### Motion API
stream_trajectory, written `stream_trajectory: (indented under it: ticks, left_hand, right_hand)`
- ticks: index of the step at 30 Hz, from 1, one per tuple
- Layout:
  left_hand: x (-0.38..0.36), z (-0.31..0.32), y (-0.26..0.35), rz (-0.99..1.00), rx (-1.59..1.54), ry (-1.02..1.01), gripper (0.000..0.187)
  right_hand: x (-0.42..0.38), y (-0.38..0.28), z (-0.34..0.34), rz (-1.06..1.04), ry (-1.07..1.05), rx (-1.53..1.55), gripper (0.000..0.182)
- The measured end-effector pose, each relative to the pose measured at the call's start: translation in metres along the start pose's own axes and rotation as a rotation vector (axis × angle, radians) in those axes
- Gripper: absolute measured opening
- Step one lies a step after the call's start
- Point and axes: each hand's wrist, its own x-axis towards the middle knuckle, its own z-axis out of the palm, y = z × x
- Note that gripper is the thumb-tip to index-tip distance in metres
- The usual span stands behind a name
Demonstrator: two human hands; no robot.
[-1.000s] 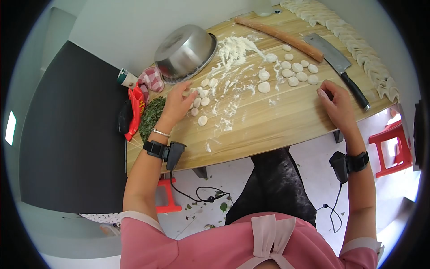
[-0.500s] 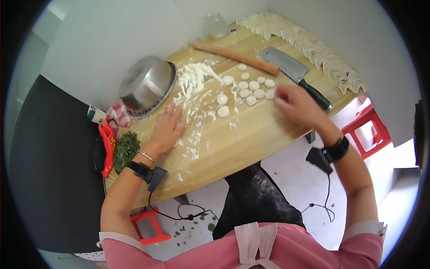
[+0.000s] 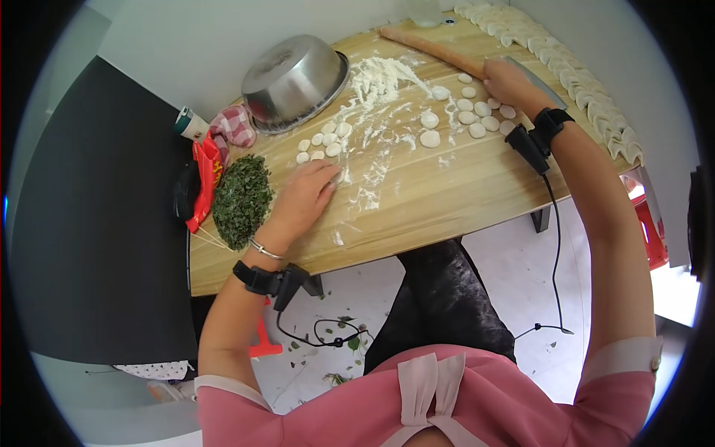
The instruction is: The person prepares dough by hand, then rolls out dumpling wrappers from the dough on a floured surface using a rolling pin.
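Observation:
My right hand (image 3: pixel 515 86) is closed around the near right end of a wooden rolling pin (image 3: pixel 432 49), which lies on the board-like table. A cleaver (image 3: pixel 538 80) is partly hidden behind that hand, its handle covered. Flattened dough rounds (image 3: pixel 482 109) lie just below the right hand, with two more dough rounds (image 3: pixel 430 130) to their left. Palm down on the wood, my left hand (image 3: pixel 304 197) has its fingers stretched out and holds nothing. Its fingertips are close to another cluster of small dough rounds (image 3: pixel 328 138).
Loose flour (image 3: pixel 381 80) covers the table's middle. An upturned steel bowl (image 3: pixel 292 83), checked cloth (image 3: pixel 234 125), chopped greens (image 3: pixel 244 200) and red packet (image 3: pixel 203 182) line the left side. Rows of dumplings (image 3: pixel 570 71) edge the right. A glass jar (image 3: pixel 424 11) stands at the back.
My right hand has moved up from beside the dough rounds onto the rolling pin. My left hand has drawn back, and the left dough cluster now shows. The view has shifted.

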Motion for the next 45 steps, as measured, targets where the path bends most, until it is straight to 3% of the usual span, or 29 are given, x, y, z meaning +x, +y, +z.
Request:
stream_trajectory:
  ticks: [2,4,6,9,11,13,18,20,21,22,24,26,29,31,34,35,37,41,45]
  left_hand:
    - [0.002,-0.001,0.003,-0.022,-0.017,0.000,0.031]
    - [0.002,0.000,0.007,-0.173,-0.079,-0.040,0.028]
    - [0.001,-0.004,0.012,-0.201,-0.124,-0.047,0.025]
    - [0.000,-0.007,0.013,-0.299,-0.208,-0.099,0.018]
    - [-0.002,-0.003,0.012,-0.367,-0.249,-0.163,0.014]
    - [0.001,0.004,0.009,-0.515,-0.681,-0.166,0.013]
    - [0.000,0.001,0.025,-0.466,-0.840,-0.056,0.016]
    - [-0.004,-0.002,0.037,-0.614,-0.927,-0.145,0.014]
    - [-0.008,0.000,0.038,-0.619,-0.929,-0.144,0.014]
    - [-0.010,0.003,0.037,-0.581,-0.926,-0.171,0.014]
    - [-0.011,0.003,0.032,-0.545,-0.926,-0.202,0.015]
    - [-0.009,-0.017,0.008,-0.578,-0.532,0.015,0.017]
    - [0.002,-0.052,-0.015,-0.597,-0.698,0.124,0.019]
    - [0.014,-0.062,-0.003,-0.359,-0.656,0.051,0.019]
    - [0.031,-0.042,0.035,-0.088,-0.466,-0.273,0.025]
    - [0.031,-0.032,0.042,-0.085,-0.463,-0.275,0.025]
    - [0.030,-0.012,0.047,0.103,-0.317,-0.391,0.028]
    - [0.029,-0.003,0.043,0.154,-0.291,-0.319,0.027]
    - [0.025,-0.006,0.038,-0.107,-0.225,-0.406,0.023]
  right_hand:
    - [-0.002,0.001,-0.002,-0.043,0.068,0.005,0.022]
    - [-0.012,0.000,-0.015,-0.090,0.128,-0.002,0.023]
    - [-0.029,0.002,-0.036,0.026,0.145,0.299,0.026]
    - [-0.077,0.002,-0.072,0.057,0.281,0.476,0.026]
    - [-0.075,0.014,-0.074,0.033,0.260,0.618,0.023]
    - [-0.082,0.002,-0.093,0.117,0.054,0.856,0.023]
    - [-0.131,-0.040,-0.118,0.060,0.078,0.766,0.023]
    - [-0.149,-0.044,-0.114,0.080,0.052,0.796,0.024]
    - [-0.155,-0.038,-0.105,-0.071,0.124,0.651,0.023]
    - [-0.163,-0.038,-0.099,-0.220,0.200,0.504,0.024]
    - [-0.182,-0.043,-0.097,-0.253,0.114,0.482,0.026]
    - [-0.198,-0.056,-0.093,-0.284,0.028,0.463,0.029]
    - [-0.211,-0.084,-0.077,-0.426,-0.068,0.325,0.029]
    - [-0.209,-0.106,-0.058,-0.633,-0.149,0.234,0.026]
    - [-0.201,-0.137,-0.029,-0.754,-0.139,0.264,0.030]
    - [-0.198,-0.144,-0.022,-0.753,-0.134,0.265,0.030]
    - [-0.195,-0.154,-0.011,-0.824,-0.040,0.274,0.030]
    - [-0.193,-0.159,-0.003,-0.830,-0.020,0.260,0.029]
    - [-0.182,-0.160,-0.005,-0.823,-0.075,0.279,0.026]
